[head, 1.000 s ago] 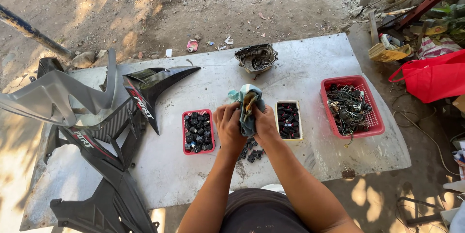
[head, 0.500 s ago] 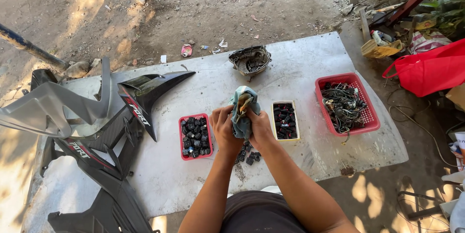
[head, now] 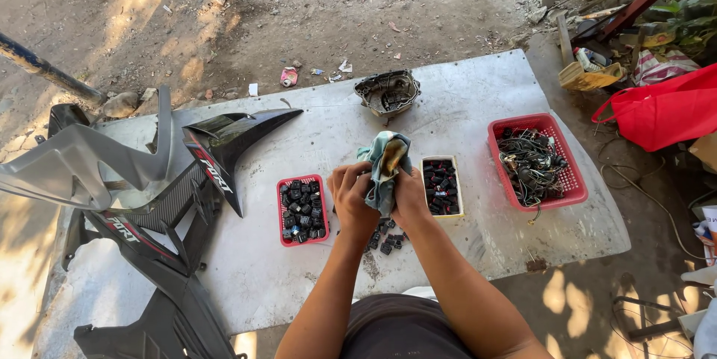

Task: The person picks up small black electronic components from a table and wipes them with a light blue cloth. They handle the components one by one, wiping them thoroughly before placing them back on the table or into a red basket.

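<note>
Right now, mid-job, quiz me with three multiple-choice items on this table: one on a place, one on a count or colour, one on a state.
1. Where does the big red basket of wires stand?
A. at the table's right end
B. among the black panels
C. on the ground

2. How many small trays of black parts flank the hands?
A. one
B. two
C. four

3. What do the hands hold?
A. nothing
B. a wire bundle
C. a cloth, between both

Answers:
1 A: it stands near the right edge of the table, far from the black panels.
2 B: the small red tray lies by the left hand, the pale tray by the right hand.
3 C: both hands close on the cloth above some loose black parts.
</note>
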